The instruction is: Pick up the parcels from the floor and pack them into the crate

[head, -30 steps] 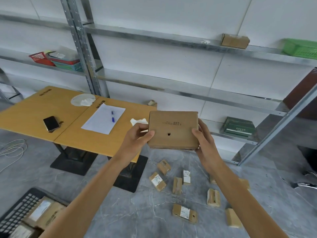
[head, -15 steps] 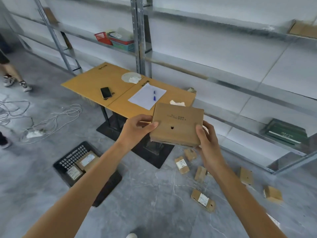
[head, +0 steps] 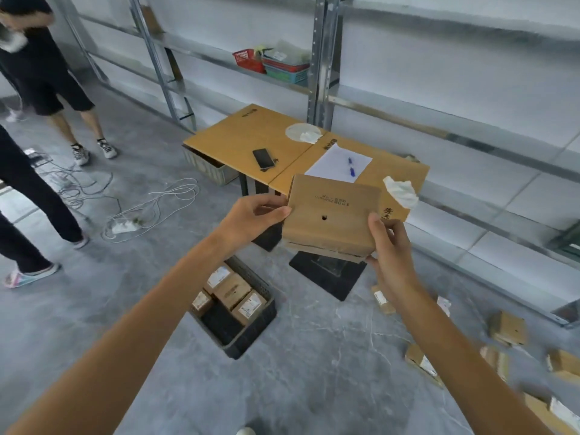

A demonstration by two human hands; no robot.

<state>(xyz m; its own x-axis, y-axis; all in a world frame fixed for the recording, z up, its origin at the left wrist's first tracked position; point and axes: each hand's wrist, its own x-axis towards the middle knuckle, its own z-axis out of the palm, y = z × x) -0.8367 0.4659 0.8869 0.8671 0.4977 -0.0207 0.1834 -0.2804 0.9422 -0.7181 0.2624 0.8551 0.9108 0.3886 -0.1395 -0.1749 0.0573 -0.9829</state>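
Parcel point(head: 331, 219) held up between both hands, above the floor. Left hand point(head: 251, 219) pinches its left edge, thumb on top. Right hand point(head: 390, 249) grips the right corner. Both arms extended. Crate point(head: 251, 337) sits below the left hand, partly filled.

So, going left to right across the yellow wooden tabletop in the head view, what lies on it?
Black rectangular phone → white round disc → white paper sheet → crumpled white tissue.
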